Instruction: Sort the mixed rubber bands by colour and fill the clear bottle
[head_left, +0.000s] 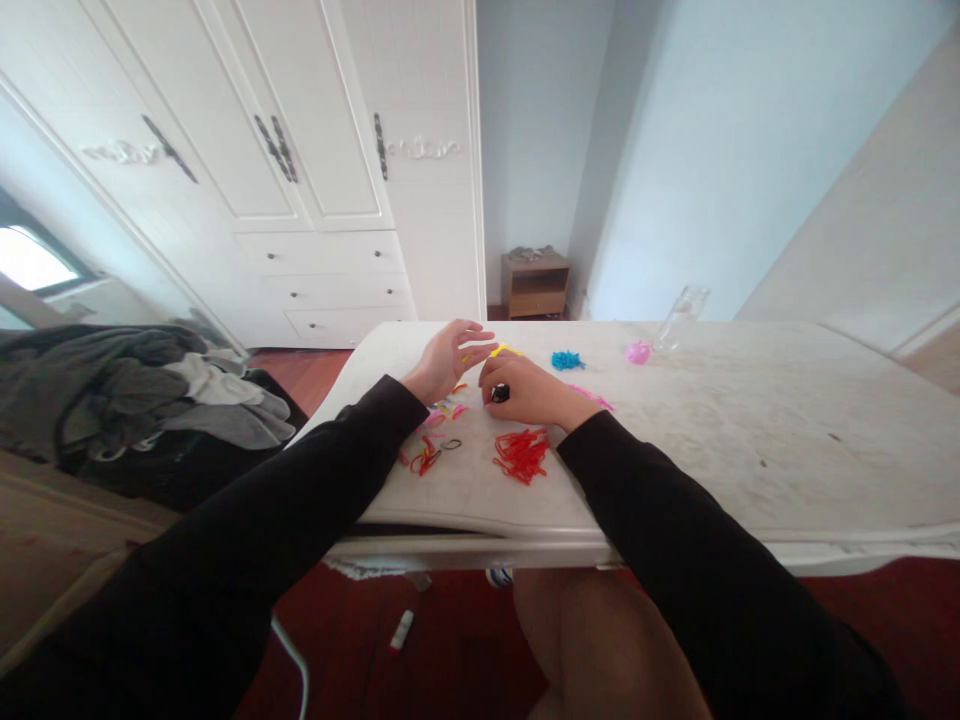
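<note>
Two arms in black sleeves reach forward from the lower corners, converging ahead; the left hand (pixel 454 358) is open, its fingers extended toward the right hand (pixel 531 390), which curls inward with bent fingers; both wrists are bare; a bare leg (pixel 600 640) shows below, between the arms.

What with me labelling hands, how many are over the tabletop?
2: the left hand, beside the yellow bands; the right hand, curled around a small black item beyond the red bands. None seems hidden.
</note>
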